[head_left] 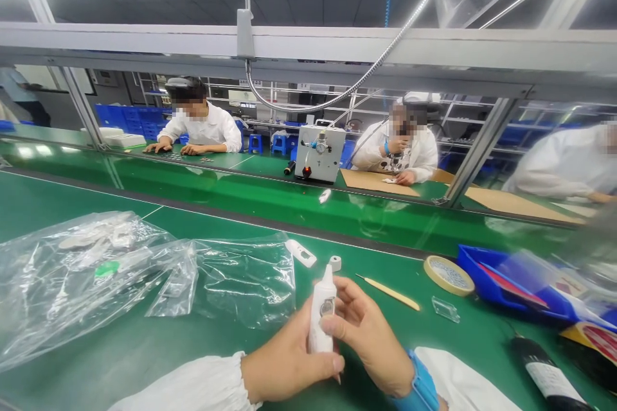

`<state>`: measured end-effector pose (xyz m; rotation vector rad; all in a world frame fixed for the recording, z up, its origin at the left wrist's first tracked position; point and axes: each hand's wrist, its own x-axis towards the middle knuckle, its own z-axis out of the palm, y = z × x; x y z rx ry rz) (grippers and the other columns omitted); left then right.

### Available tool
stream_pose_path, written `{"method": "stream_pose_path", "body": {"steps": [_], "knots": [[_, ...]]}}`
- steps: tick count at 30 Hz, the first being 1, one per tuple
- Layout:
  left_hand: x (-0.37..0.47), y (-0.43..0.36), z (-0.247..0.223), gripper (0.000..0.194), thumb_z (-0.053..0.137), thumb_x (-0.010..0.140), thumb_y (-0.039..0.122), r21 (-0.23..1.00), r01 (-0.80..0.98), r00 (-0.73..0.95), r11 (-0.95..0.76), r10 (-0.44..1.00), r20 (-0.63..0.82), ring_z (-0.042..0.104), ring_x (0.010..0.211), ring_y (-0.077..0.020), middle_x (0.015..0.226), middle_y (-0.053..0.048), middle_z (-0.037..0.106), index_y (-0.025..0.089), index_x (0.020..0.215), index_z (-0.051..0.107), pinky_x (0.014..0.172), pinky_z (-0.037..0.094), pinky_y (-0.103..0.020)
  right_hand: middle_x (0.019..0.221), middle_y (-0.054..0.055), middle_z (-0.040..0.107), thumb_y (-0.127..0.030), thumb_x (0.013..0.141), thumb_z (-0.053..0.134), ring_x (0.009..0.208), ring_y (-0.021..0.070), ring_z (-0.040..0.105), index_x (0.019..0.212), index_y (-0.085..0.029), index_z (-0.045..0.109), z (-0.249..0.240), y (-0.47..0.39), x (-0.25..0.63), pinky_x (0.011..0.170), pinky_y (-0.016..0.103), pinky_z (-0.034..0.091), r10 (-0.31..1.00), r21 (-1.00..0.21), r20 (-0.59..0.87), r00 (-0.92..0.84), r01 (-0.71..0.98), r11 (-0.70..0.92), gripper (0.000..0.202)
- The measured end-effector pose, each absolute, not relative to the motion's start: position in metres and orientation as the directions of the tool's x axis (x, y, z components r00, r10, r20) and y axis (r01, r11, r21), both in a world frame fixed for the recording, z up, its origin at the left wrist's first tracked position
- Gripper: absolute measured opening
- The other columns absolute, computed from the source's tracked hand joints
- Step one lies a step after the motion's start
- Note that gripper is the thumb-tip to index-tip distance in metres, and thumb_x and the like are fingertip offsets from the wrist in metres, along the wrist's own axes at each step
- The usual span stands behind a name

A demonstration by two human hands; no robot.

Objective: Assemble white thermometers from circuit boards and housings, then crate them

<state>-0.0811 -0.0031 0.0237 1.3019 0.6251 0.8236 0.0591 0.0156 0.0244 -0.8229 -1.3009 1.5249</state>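
A white tapered device (pixel 322 314) with a small round grey part on its face stands nearly upright between both hands, narrow tip up. My left hand (pixel 289 353) wraps round its lower left side, thumb across the bottom. My right hand (pixel 369 334), with a blue band at the wrist, holds it from the right, thumb on the front by the round part. Just beyond lie a white oblong shell piece (pixel 301 253) with an opening and a small white cap-like part (pixel 335 262).
Clear plastic bags (pixel 96 270) with white parts cover the left. To the right lie a wooden-handled tool (pixel 391 293), a tape roll (pixel 449 275), a blue bin (pixel 506 289) and a dark bottle (pixel 549 376). Across the partition, people in white sit near a gauge box (pixel 315 167).
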Motion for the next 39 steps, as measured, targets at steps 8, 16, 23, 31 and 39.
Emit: {"method": "stream_pose_path", "body": {"steps": [8, 16, 23, 31, 39], "knots": [[-0.080, -0.004, 0.025, 0.055, 0.062, 0.068, 0.014, 0.973, -0.203, 0.629, 0.105, 0.776, 0.048, 0.051, 0.061, -0.0095, 0.068, 0.003, 0.053, 0.016, 0.115, 0.035, 0.062, 0.043, -0.025, 0.076, 0.000, 0.061, -0.030, 0.062, 0.076, 0.066, 0.0127, 0.057, 0.099, -0.019, 0.056, 0.028, 0.011, 0.059, 0.058, 0.022, 0.045, 0.919, -0.937, 0.003, -0.394, -0.323, -0.135, 0.044], [-0.073, -0.001, 0.028, 0.029, 0.060, 0.075, 0.031, 0.845, -0.423, 0.514, 0.327, 0.855, -0.073, 0.053, 0.051, -0.0113, 0.059, 0.000, 0.057, 0.012, 0.094, 0.049, 0.049, 0.044, -0.024, 0.082, 0.004, 0.062, -0.039, 0.074, 0.064, 0.057, 0.0130, 0.058, 0.104, -0.018, 0.055, 0.025, 0.014, 0.052, 0.048, 0.023, 0.047, 0.942, -0.957, -0.015, -0.336, -0.266, -0.111, 0.038], [-0.081, 0.012, 0.036, 0.024, 0.046, 0.086, 0.030, 0.561, -0.746, 0.296, 0.359, 0.933, -0.204, 0.060, 0.088, -0.0160, 0.095, -0.010, 0.064, 0.011, 0.095, 0.056, 0.080, 0.046, -0.029, 0.112, 0.008, 0.055, -0.038, 0.081, 0.056, 0.100, 0.0232, 0.054, 0.112, -0.026, 0.053, 0.022, 0.012, 0.060, 0.082, 0.038, 0.048, 0.828, -0.766, 0.533, -0.173, 0.318, 0.559, 0.033], [-0.078, 0.010, 0.031, 0.021, 0.048, 0.085, 0.028, 0.379, -0.784, 0.461, 0.491, 0.870, -0.174, 0.058, 0.063, -0.0073, 0.071, -0.002, 0.062, 0.011, 0.082, 0.059, 0.058, 0.044, -0.017, 0.105, 0.004, 0.063, -0.015, 0.082, 0.053, 0.096, 0.0225, 0.052, 0.114, -0.026, 0.054, 0.025, 0.019, 0.057, 0.079, 0.040, 0.047, 0.504, -0.309, 0.763, -0.406, 0.455, 0.835, 0.034], [-0.078, 0.008, 0.032, 0.015, 0.050, 0.083, 0.025, 0.383, -0.746, 0.518, 0.545, 0.836, -0.180, 0.052, 0.056, -0.0056, 0.067, 0.001, 0.059, 0.014, 0.081, 0.060, 0.059, 0.041, -0.019, 0.113, 0.004, 0.060, -0.018, 0.087, 0.045, 0.105, 0.0209, 0.050, 0.119, -0.025, 0.050, 0.033, 0.018, 0.059, 0.084, 0.038, 0.046, 0.498, -0.363, 0.708, -0.500, 0.347, 0.865, 0.033]]}}
